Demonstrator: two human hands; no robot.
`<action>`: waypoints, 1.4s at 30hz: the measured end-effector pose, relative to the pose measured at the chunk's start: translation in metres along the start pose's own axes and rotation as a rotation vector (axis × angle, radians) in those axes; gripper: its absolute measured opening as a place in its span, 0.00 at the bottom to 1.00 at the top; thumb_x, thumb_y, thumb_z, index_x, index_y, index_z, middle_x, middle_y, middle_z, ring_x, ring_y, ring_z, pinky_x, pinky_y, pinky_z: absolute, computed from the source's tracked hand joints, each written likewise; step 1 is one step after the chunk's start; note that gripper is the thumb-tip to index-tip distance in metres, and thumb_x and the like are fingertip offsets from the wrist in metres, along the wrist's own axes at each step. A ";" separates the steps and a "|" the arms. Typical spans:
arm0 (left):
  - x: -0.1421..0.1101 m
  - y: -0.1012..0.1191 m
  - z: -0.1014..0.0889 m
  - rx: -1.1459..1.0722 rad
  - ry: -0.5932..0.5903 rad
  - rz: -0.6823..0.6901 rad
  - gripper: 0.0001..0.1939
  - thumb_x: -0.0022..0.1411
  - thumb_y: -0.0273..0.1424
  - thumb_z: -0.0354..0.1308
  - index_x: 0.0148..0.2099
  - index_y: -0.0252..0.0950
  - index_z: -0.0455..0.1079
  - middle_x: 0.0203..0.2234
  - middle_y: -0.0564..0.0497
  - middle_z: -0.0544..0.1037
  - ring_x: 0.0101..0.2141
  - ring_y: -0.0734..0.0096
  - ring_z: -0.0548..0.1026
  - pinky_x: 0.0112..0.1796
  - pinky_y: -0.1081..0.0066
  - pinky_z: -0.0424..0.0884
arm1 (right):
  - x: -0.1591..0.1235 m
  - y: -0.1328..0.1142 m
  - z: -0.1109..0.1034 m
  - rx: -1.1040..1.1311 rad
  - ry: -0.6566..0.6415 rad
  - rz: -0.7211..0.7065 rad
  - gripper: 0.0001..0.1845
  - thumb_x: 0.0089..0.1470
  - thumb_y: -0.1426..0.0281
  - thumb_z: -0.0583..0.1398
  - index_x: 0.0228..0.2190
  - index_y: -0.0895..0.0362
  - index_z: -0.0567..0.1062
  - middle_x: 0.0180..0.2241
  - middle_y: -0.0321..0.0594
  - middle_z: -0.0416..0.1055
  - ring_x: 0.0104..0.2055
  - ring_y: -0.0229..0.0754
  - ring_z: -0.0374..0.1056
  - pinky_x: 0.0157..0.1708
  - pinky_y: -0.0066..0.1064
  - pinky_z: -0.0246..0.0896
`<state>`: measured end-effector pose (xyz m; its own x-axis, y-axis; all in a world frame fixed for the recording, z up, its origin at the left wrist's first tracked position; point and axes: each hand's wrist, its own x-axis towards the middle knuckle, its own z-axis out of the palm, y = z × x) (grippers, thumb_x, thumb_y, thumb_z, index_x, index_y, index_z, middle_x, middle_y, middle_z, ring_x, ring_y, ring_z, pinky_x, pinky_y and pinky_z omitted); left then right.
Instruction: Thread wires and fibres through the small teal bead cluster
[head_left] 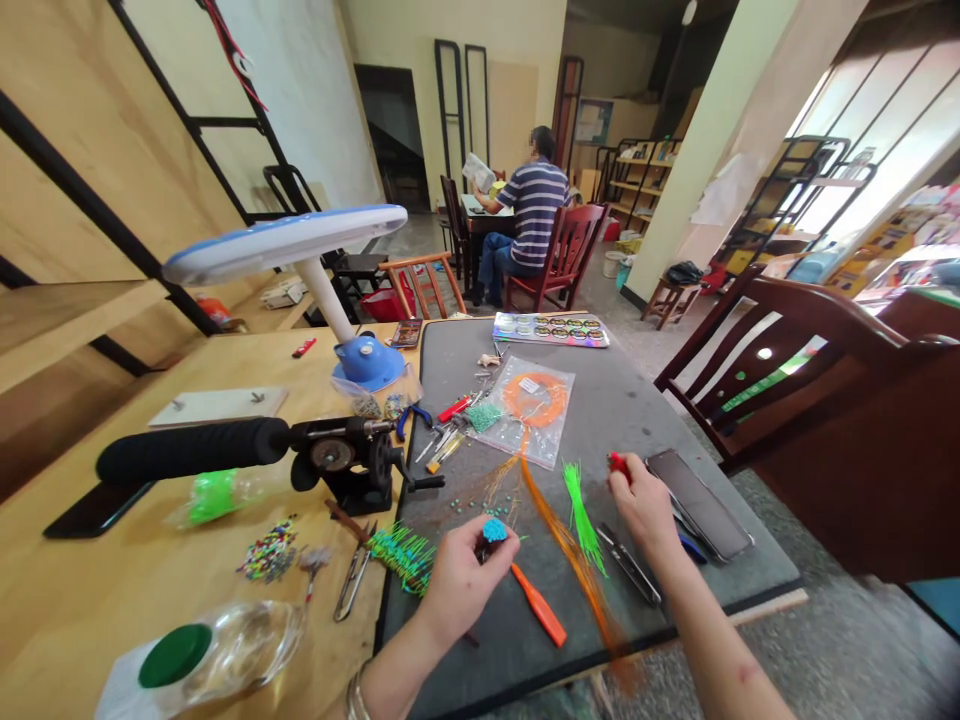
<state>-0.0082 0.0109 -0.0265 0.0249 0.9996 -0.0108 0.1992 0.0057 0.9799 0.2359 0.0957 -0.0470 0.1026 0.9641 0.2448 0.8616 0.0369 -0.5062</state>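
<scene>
Now the left hand (465, 588) pinches a small blue ball (494, 530), and the right hand (641, 503) pinches a small red piece (618, 463) near bright green threads (581, 512).

The left hand (463, 588) pinches a small blue textured piece (494, 530). The right hand (643, 508) grasps a small red piece (619, 463), partly hidden.

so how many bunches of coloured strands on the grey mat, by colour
orange bunch: 1
lime green bunch: 1
teal bunch: 1
fine tan bunch: 1
total: 4
</scene>
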 end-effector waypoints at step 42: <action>-0.001 0.005 0.006 0.434 -0.162 0.289 0.07 0.59 0.26 0.53 0.31 0.35 0.72 0.25 0.50 0.76 0.28 0.69 0.72 0.31 0.74 0.63 | -0.098 -0.078 0.035 1.055 -0.399 0.508 0.25 0.53 0.55 0.48 0.12 0.55 0.62 0.11 0.30 0.53 0.14 0.32 0.46 0.15 0.27 0.38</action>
<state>-0.0017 0.0095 -0.0225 0.2823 0.9418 0.1824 0.5474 -0.3143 0.7756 0.1410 0.0079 -0.0601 -0.0096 0.9369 -0.3494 -0.0727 -0.3492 -0.9342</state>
